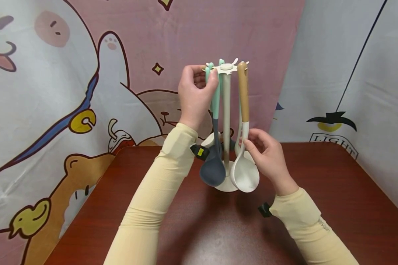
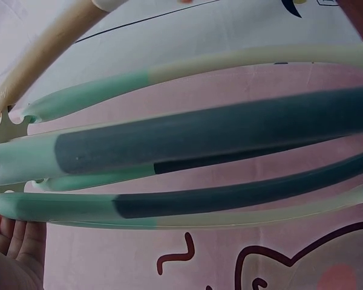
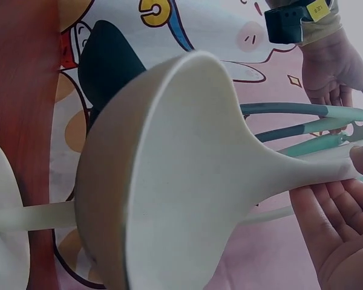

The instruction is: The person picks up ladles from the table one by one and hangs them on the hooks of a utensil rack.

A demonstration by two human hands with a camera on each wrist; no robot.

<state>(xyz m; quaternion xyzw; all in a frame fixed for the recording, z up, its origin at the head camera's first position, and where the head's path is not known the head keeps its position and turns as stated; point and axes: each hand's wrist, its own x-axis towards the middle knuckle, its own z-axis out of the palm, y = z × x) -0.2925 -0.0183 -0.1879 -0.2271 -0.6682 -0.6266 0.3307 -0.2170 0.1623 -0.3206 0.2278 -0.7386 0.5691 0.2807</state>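
Observation:
A cream utensil rack [image 1: 226,110] stands upright, with a hooked disc [image 1: 226,68] on top. My left hand [image 1: 199,90] grips the disc's left edge, thumb in front and fingers curled behind, close to the mint handle tops. The white ladle [image 1: 245,173] hangs at the rack's right front, its wooden handle [image 1: 243,92] up against the disc. Its white neck is pinched between thumb and fingers of my right hand [image 1: 266,156]. On the left hangs a dark grey ladle [image 1: 213,171] with a mint handle. In the left wrist view, several mint handles [image 2: 66,205] overlap.
The rack's round base [image 1: 226,187] rests on a reddish-brown table [image 1: 199,235]. Other utensils hang behind the two ladles, partly hidden. A cartoon-printed cloth [image 1: 146,36] hangs behind the table. Each wrist wears a dark camera.

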